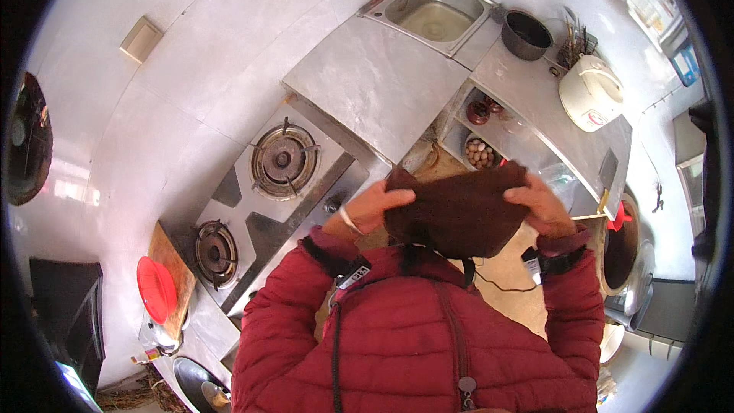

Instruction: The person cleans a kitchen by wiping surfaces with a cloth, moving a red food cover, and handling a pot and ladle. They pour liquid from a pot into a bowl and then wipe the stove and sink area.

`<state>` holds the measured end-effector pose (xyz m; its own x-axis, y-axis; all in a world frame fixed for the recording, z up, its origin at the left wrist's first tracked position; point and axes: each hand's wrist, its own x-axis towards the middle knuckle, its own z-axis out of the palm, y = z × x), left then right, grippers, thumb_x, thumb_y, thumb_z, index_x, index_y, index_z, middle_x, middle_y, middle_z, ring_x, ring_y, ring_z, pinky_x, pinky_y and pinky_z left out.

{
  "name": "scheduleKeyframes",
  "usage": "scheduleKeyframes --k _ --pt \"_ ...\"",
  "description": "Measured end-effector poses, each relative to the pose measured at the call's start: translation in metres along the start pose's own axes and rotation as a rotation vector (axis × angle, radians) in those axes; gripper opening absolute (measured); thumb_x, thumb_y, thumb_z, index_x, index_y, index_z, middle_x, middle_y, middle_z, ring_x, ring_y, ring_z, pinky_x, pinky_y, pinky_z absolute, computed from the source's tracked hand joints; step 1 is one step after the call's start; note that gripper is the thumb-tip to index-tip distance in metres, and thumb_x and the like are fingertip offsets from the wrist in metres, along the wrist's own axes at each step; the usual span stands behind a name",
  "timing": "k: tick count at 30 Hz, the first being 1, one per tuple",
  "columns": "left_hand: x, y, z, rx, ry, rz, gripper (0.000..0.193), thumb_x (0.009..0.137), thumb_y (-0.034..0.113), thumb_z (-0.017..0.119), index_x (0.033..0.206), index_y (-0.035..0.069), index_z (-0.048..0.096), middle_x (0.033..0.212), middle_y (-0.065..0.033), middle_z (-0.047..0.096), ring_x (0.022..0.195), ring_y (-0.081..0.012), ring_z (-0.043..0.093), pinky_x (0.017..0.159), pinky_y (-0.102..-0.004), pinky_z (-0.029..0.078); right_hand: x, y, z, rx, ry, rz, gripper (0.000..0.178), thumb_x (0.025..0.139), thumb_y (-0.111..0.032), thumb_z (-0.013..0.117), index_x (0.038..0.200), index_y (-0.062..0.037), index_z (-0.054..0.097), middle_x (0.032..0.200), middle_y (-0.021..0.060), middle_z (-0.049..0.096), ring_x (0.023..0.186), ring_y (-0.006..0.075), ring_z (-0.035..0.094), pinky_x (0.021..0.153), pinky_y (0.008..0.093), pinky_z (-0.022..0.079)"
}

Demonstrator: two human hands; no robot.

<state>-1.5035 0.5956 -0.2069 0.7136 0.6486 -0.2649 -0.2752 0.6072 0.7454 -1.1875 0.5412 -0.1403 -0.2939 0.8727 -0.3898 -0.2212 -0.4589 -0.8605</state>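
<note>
Dark brown cloth: it [459, 218] hung stretched between the two hands in front of the chest, above the floor [508, 279] and to the right of the gas stove [245, 180].
Left hand: it [375, 206] was curled round the cloth's left edge, thumb pressed on the near face; the fingers behind were hidden.
Right hand: it [541, 205] pinched the opposite edge likewise, thumb in front, the remaining fingers partly out of sight.
Cloth's weight and feel: probably light, soft and limp, with a matte surface unlikely to slip; nothing about it suggested fragility.
Cloth's shape: broad, with raised upper corners and a sagging top edge; whether it was doubled could not be told.
Best hold: the two side edges near the upper corners seemed right, since a one-handed grip would likely let it droop.
Red jacket: its front [405, 336] lay just beside the cloth's lower edge; contact was unclear.
</note>
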Motion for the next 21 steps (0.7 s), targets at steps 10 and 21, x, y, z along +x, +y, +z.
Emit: scheduleKeyframes --k 10,21 --pt "0.038 0.175 -0.014 0.644 0.707 0.633 0.041 0.091 0.04 0.058 0.097 0.0 0.064 0.086 -0.0008 0.062 0.079 -0.0114 0.055 0.072 -0.0313 0.046 0.101 -0.172 0.007 -0.529 0.037 -0.295 0.038 0.088 -0.036 0.059 0.109 -0.0047 0.061 0.105 0.0055 0.065 0.094 0.0152 0.061 0.085 0.0302 0.047" --pt "0.031 0.228 -0.039 1.35 1.115 0.879 0.04 0.088 0.034 0.061 0.1 -0.005 0.062 0.079 -0.0093 0.063 0.08 -0.0141 0.056 0.069 -0.033 0.046 0.231 -0.223 -0.06 -0.438 -0.149 -0.542 0.043 0.088 -0.02 0.058 0.127 -0.0055 0.051 0.125 0.0048 0.051 0.118 0.0142 0.045 0.097 0.0305 0.038"
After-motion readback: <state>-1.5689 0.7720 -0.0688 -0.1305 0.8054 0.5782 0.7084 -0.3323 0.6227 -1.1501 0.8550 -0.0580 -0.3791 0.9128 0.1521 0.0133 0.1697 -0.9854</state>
